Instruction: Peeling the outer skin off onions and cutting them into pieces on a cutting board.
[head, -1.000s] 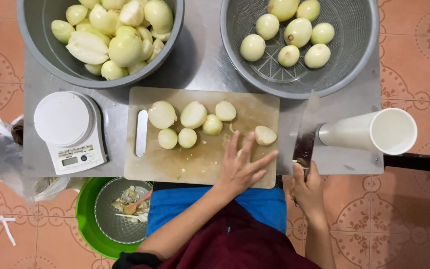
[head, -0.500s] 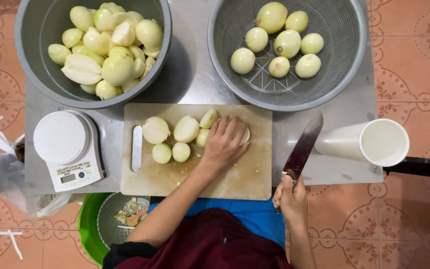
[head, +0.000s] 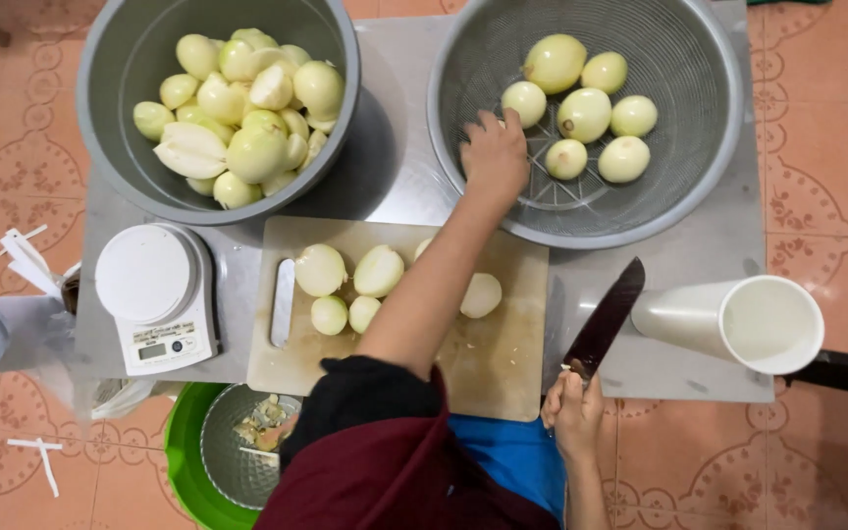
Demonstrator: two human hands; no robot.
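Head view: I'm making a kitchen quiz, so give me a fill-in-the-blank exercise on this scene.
1. The left hand reaches into the ____ colander.
2. The right hand holds a ____ by its handle.
3. Peeled onions lie on the wooden ____ board.
4. The white ____ sits left of that board.

Missing: grey; knife; cutting; scale

You were in a kitchen prep spot: a grey steel table point(head: 395, 186) stood on patterned terracotta floor tiles point(head: 836, 137), carrying a wooden cutting board point(head: 503, 363), a white digital kitchen scale point(head: 154, 294), a grey plastic tub of peeled onions point(head: 218, 98) and a grey mesh colander point(head: 699, 147).
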